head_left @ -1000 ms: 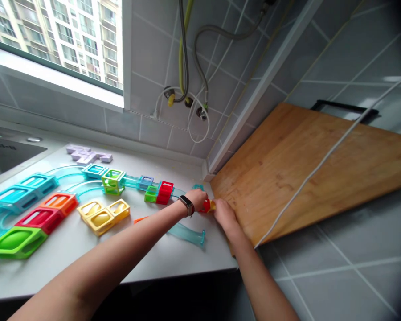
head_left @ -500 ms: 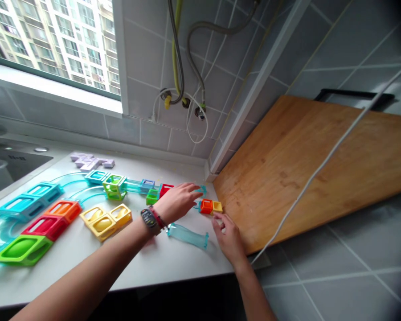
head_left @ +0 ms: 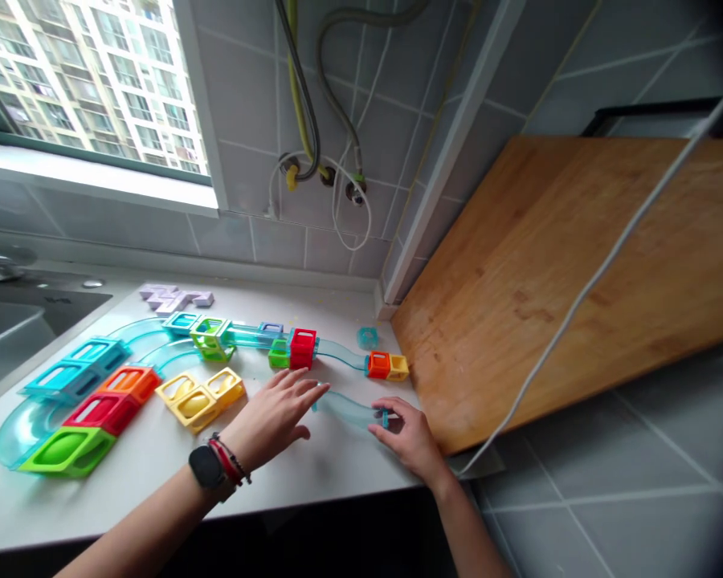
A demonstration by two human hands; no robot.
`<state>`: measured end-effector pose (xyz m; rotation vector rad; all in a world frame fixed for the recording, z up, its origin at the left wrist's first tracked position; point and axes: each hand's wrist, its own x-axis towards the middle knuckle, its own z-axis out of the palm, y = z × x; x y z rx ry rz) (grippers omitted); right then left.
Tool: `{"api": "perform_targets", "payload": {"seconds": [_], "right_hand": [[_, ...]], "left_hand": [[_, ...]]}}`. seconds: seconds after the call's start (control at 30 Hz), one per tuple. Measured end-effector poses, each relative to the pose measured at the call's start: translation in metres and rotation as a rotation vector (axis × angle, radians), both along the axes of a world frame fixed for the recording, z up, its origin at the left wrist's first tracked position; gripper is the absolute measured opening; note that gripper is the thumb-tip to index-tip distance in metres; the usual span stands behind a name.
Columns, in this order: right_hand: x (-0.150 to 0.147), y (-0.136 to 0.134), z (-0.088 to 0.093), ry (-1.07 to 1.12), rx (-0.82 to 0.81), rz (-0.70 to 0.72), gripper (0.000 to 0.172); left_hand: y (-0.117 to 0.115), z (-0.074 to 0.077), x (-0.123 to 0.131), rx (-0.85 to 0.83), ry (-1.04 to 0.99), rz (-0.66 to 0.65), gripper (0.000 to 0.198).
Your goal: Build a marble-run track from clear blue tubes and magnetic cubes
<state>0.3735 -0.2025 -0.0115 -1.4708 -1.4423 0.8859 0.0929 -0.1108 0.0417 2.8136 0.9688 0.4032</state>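
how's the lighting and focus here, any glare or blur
In the head view, daylight leaves the window sill nearly blown out, the top right corner falls dark, and the clear blue track piece by the right hand looks soft.

Right fingers [head_left: 396, 405] around one end of a translucent track [head_left: 348, 408]

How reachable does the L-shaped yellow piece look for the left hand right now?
Probably yes: the left hand looks open with nothing in its grasp, and no other piece shows between it and the L-shaped yellow piece.
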Motion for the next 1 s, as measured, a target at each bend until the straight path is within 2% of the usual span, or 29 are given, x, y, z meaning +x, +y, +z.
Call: {"api": "perform_targets", "payload": {"seconds": [0.13, 0.27, 0.37, 0.5, 0.6, 0.7, 0.77, 0.9, 1.0], "right_hand": [[0.002, -0.001, -0.002, 0.429, -0.041, -0.066, 0.044], [0.001, 0.000, 0.007, 0.731, -0.068, -0.059, 0.054], [0.000, 0.006, 0.011, 0.850, -0.058, -0.106, 0.052], [0.003, 0.018, 0.012, 0.912, 0.040, -0.305, 0.050], [0.005, 0.025, 0.011, 0.867, 0.092, -0.413, 0.048], [0.007, 0.029, 0.007, 0.708, 0.123, -0.414, 0.053], [0.009, 0.033, 0.004, 0.615, 0.142, -0.393, 0.057], [0.017, 0.043, -0.002, 0.460, 0.190, -0.392, 0.063], [0.020, 0.048, -0.003, 0.219, 0.268, -0.461, 0.059]], "left_hand": [[0.015, 0.027, 0.022, -0.141, -0.262, -0.077, 0.045], [0.027, 0.061, 0.053, -0.172, -0.413, -0.132, 0.031], [0.040, 0.076, 0.077, -0.152, -0.383, -0.088, 0.026], [0.058, 0.082, 0.101, -0.117, -0.308, 0.060, 0.029], [0.071, 0.082, 0.110, -0.297, -0.303, 0.124, 0.033], [0.082, 0.080, 0.114, -0.620, -0.335, 0.201, 0.029], [0.087, 0.077, 0.118, -0.769, -0.362, 0.289, 0.026], [0.094, 0.071, 0.124, -0.884, -0.371, 0.386, 0.027], [0.097, 0.071, 0.129, -0.943, -0.393, 0.423, 0.028]]}}
